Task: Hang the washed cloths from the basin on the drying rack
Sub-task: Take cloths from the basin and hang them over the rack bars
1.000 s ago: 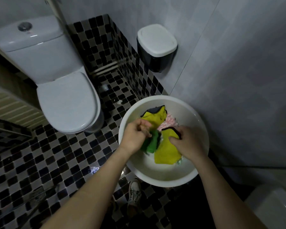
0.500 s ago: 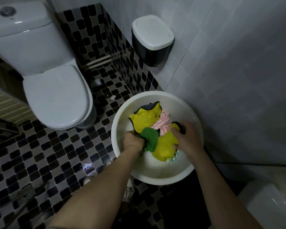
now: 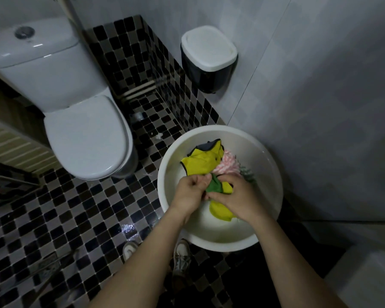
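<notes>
Left hand and right hand pinch a crumpled green cloth above a yellow cloth inside the white basin.

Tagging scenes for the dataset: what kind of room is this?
A small bathroom, probably domestic: toilet with cistern, black-and-white mosaic tiling, lidded bin by the wall. The basin of cloths sits on the floor.

cloths in basin, toilet left, bin behind
</notes>
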`<state>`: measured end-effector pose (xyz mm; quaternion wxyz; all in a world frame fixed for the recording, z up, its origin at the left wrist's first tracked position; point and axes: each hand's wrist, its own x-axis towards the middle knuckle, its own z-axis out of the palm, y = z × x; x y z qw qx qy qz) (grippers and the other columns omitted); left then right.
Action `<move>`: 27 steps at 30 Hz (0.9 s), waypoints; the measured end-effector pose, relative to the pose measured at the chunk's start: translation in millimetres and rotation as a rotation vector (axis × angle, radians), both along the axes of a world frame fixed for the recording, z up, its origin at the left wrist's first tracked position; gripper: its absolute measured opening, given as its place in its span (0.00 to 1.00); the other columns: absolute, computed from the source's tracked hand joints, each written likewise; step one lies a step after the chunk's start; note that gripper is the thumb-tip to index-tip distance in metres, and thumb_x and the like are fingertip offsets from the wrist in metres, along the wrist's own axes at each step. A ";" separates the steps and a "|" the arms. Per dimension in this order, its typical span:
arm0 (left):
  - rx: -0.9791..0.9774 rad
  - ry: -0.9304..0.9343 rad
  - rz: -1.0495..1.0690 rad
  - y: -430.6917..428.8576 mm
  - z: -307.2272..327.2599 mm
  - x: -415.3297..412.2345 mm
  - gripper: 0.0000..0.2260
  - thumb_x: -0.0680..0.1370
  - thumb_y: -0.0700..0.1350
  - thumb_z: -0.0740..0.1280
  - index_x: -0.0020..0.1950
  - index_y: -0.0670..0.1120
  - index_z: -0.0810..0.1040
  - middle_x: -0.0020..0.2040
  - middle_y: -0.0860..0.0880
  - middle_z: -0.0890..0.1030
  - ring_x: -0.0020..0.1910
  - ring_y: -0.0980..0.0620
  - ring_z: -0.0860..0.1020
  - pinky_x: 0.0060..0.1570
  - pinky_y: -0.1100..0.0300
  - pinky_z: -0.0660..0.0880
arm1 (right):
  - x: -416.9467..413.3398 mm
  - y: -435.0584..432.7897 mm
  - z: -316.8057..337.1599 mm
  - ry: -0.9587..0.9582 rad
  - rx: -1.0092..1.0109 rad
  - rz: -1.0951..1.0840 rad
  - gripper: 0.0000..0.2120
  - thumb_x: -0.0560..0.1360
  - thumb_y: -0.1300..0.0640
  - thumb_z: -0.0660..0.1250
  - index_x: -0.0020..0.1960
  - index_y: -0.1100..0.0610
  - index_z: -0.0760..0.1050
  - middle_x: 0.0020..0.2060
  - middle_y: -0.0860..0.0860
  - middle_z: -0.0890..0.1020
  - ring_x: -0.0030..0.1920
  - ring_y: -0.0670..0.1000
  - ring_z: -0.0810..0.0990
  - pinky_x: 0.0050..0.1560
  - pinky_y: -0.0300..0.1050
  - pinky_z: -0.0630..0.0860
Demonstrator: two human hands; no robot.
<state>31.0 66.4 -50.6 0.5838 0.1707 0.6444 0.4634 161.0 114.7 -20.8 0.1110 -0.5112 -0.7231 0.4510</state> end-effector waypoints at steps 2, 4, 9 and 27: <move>0.080 -0.069 -0.006 -3.2 19.1 -6.0 0.11 0.79 0.44 0.65 0.40 0.41 0.78 0.34 0.42 0.78 0.28 0.53 0.73 0.34 0.61 0.73 | 2.1 4.1 13.5 0.076 -0.076 -0.010 0.06 0.67 0.59 0.78 0.41 0.52 0.83 0.31 0.41 0.81 0.35 0.35 0.76 0.38 0.33 0.70; 0.098 -0.056 0.001 -5.8 32.8 -13.4 0.11 0.80 0.45 0.64 0.40 0.43 0.76 0.37 0.43 0.78 0.33 0.53 0.74 0.38 0.59 0.72 | 8.9 9.8 23.0 0.105 -0.149 -0.055 0.05 0.70 0.58 0.76 0.37 0.50 0.83 0.27 0.41 0.80 0.30 0.36 0.75 0.34 0.35 0.71; 0.094 -0.084 0.200 -15.4 58.2 -39.2 0.10 0.82 0.45 0.61 0.42 0.45 0.74 0.44 0.47 0.79 0.44 0.52 0.78 0.41 0.61 0.76 | 26.4 28.4 56.1 0.182 -0.097 -0.239 0.09 0.74 0.57 0.71 0.36 0.51 0.84 0.34 0.50 0.85 0.37 0.43 0.79 0.40 0.35 0.73; 0.407 0.375 -0.285 -22.0 173.6 -65.2 0.17 0.71 0.55 0.70 0.29 0.46 0.72 0.25 0.52 0.70 0.24 0.59 0.68 0.28 0.66 0.65 | -26.7 23.0 149.2 0.186 -0.008 0.296 0.12 0.79 0.59 0.65 0.39 0.55 0.82 0.36 0.61 0.82 0.37 0.49 0.77 0.42 0.49 0.75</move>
